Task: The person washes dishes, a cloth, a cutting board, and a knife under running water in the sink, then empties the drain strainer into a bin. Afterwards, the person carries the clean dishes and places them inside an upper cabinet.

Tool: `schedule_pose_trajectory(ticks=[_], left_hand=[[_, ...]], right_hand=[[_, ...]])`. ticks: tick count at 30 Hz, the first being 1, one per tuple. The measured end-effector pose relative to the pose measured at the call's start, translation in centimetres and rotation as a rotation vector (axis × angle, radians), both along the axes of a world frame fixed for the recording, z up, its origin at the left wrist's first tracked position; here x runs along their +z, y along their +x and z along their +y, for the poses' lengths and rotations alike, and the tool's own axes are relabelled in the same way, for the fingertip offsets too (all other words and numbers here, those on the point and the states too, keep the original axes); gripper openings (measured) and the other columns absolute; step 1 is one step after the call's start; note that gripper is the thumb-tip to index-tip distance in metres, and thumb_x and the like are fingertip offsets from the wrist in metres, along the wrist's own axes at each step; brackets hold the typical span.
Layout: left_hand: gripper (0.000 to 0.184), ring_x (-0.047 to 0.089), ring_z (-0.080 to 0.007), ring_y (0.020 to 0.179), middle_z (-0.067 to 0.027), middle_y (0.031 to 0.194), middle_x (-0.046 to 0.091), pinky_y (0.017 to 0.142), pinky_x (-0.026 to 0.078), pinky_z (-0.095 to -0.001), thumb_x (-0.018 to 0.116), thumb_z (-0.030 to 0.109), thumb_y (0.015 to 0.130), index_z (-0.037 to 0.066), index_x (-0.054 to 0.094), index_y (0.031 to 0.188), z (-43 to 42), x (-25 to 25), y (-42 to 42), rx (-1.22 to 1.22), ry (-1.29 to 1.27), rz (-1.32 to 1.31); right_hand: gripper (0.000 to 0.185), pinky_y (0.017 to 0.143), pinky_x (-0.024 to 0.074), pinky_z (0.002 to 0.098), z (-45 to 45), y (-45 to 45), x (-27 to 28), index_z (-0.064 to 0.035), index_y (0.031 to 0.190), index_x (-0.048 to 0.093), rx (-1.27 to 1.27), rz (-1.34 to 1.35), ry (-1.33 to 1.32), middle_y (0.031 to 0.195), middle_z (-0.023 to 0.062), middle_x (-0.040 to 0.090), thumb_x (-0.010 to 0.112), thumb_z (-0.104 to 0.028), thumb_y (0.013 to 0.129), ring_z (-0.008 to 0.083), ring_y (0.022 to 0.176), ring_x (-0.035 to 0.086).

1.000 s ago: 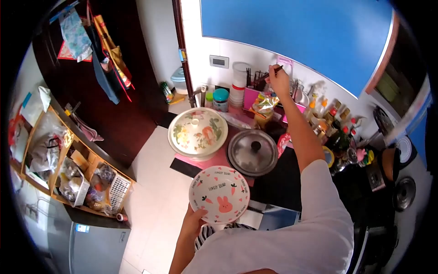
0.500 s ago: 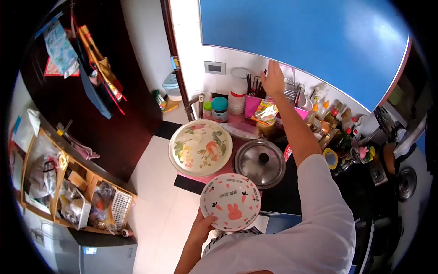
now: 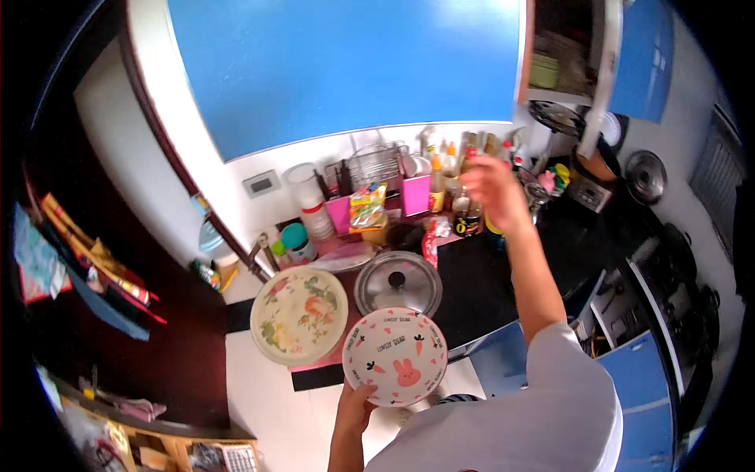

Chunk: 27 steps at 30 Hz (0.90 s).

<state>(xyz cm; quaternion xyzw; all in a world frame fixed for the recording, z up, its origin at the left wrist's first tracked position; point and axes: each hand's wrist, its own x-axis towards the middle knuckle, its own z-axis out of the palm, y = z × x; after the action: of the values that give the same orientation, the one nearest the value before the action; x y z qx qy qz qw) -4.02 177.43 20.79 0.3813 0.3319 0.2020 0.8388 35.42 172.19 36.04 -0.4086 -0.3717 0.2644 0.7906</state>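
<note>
My left hand (image 3: 358, 405) grips the near left rim of a white plate (image 3: 395, 355) printed with a pink rabbit and carrots, thumb on top. My right hand (image 3: 495, 189) is raised in front of the seasoning bottles (image 3: 437, 185), blurred, its fingers apart and holding nothing that I can make out. Beyond the plate a steel pan with a glass lid (image 3: 398, 283) stands on the counter. To its left is a large flowered lid (image 3: 300, 315). Behind them are pink holders (image 3: 415, 195) and a turquoise-capped jar (image 3: 296, 240).
A blue wall cabinet (image 3: 346, 71) hangs over the back of the black counter (image 3: 480, 291). At the right are an open cabinet door (image 3: 641, 63), pans and a rice-cooker-like appliance (image 3: 588, 191). An open drawer (image 3: 629, 307) stands lower right. A dark door is at the left.
The view has turned to the right. My right hand has moved away from the chopstick holder to near the bottles; the dark stick seen in it earlier no longer shows. My left hand still holds the plate.
</note>
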Motion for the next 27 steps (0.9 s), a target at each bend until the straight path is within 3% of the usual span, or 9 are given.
schedule_pose_trajectory(ticks=[1,6,11,15,17,19,23,25,27], left_hand=[[0.061,0.057,-0.0268,0.093,-0.0161,0.111,0.05,0.073,0.053,-0.0384,0.052,0.008,0.069,0.0,0.03,0.125,0.5,-0.2,0.5,-0.04,-0.002,-0.007],[0.055,0.057,-0.0251,0.092,-0.0131,0.112,0.049,0.074,0.052,-0.0375,0.051,0.007,0.073,0.004,0.032,0.125,1.1,2.8,4.9,-0.246,-0.048,-0.034],[0.054,0.055,-0.0255,0.096,-0.0133,0.112,0.049,0.076,0.051,-0.0383,0.05,0.007,0.074,0.004,0.032,0.125,-0.1,4.2,9.0,-0.321,0.014,-0.106],[0.055,0.055,-0.0268,0.097,-0.0125,0.114,0.048,0.08,0.049,-0.0412,0.051,0.011,0.074,0.005,0.032,0.125,-0.8,5.8,12.8,-0.353,0.002,-0.106],[0.055,0.055,-0.0274,0.097,-0.0124,0.115,0.048,0.081,0.048,-0.0423,0.051,0.012,0.074,0.005,0.032,0.125,-1.1,6.3,15.0,-0.351,0.004,-0.092],[0.056,0.049,-0.0306,0.105,-0.0135,0.112,0.05,0.083,0.044,-0.05,0.055,0.024,0.07,0.002,0.041,0.119,-0.8,6.8,17.9,-0.458,-0.037,-0.119],[0.051,0.056,-0.0262,0.097,-0.0142,0.112,0.052,0.081,0.048,-0.0413,0.052,0.019,0.076,0.003,0.038,0.122,-3.1,14.3,22.2,-0.446,0.03,0.034],[0.049,0.057,-0.0252,0.096,-0.0137,0.112,0.053,0.079,0.048,-0.0413,0.05,0.02,0.078,0.001,0.039,0.122,-3.1,14.9,25.0,-0.586,0.072,-0.294],[0.048,0.056,-0.0251,0.097,-0.0126,0.109,0.055,0.079,0.048,-0.0417,0.05,0.023,0.08,0.0,0.039,0.122,-3.9,17.1,26.8,-0.614,0.139,-0.296]], right_hand=[[0.03,0.065,0.0476,0.0247,-2.7,2.1,-0.5,-0.0031,0.11,0.049,0.062,0.132,0.319,0.092,0.01,0.06,0.043,-0.007,0.08,0.0183,0.075,0.06],[0.035,0.088,0.0415,0.0317,-11.5,1.5,5.6,0.0024,0.107,0.048,-0.013,0.198,0.626,0.113,0.0159,0.051,0.045,-0.002,0.072,0.0235,0.095,0.054],[0.037,0.08,0.0402,0.0314,-16.1,1.7,4.9,0.0053,0.103,0.048,0.083,0.254,0.688,0.098,0.0101,0.056,0.046,0.001,0.066,0.0214,0.09,0.053],[0.03,0.072,0.0392,0.0287,-19.8,2.1,4.5,-0.0032,0.099,0.048,-0.136,0.069,0.877,0.076,0.0045,0.052,0.047,-0.001,0.069,0.016,0.073,0.049],[0.025,0.065,0.0408,0.0261,-20.6,1.8,3.8,-0.0047,0.099,0.047,-0.26,-0.055,0.786,0.084,0.0051,0.054,0.049,-0.005,0.073,0.0158,0.076,0.051],[0.028,0.06,0.0445,0.0263,-21.0,0.9,2.4,-0.0038,0.103,0.049,-0.295,-0.402,0.224,0.096,0.008,0.055,0.053,-0.004,0.075,0.0165,0.08,0.053],[0.043,0.071,0.0495,0.0303,-22.0,-2.0,3.9,-0.0063,0.11,0.054,-0.342,-1.074,-0.341,0.118,0.0121,0.049,0.066,0.0,0.069,0.0234,0.098,0.055],[0.038,0.071,0.0503,0.0317,-21.7,-1.2,4.0,-0.0091,0.102,0.057,-0.453,-1.364,-0.349,0.116,0.0097,0.05,0.068,-0.005,0.066,0.0274,0.095,0.055],[0.029,0.067,0.0497,0.0324,-22.1,-0.1,4.5,-0.0078,0.091,0.057,-0.537,-1.439,-0.335,0.105,0.0083,0.053,0.067,-0.005,0.065,0.027,0.087,0.057]])
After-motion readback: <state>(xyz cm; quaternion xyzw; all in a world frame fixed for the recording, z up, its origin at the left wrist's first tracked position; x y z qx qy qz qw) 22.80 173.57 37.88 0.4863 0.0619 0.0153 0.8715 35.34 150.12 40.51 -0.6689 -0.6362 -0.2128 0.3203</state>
